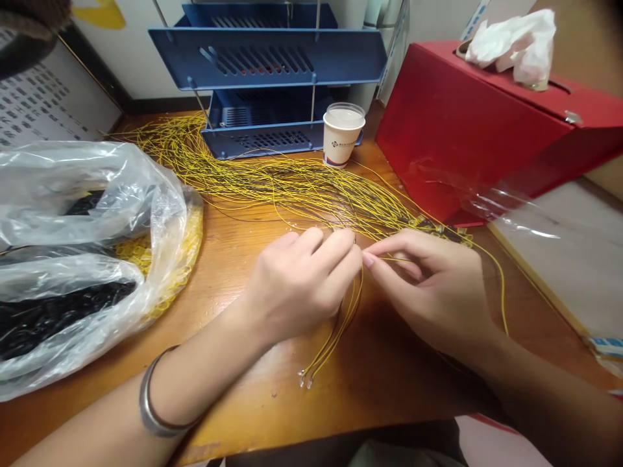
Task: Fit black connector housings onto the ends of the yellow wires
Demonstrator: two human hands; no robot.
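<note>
Several thin yellow and dark wires (344, 319) hang below my left hand (311, 279), which is closed round them. Their lower ends, with small clear tips (305, 381), lie over the table near its front edge. My right hand (433, 279) is closed in a pinch, thumb against forefinger, right beside the left knuckles. A yellow wire runs between its fingers, though the exact spot it grips is too small to make out. Behind both hands a long bundle of yellow and black wires (292, 178) stretches across the wooden table (228, 402).
On the left lie clear plastic bags (168, 227) with black and yellow small parts. At the back stand a blue tray rack (272, 58) and a paper cup (341, 139). A red box (438, 123) with a white tissue (516, 45) stands at the right.
</note>
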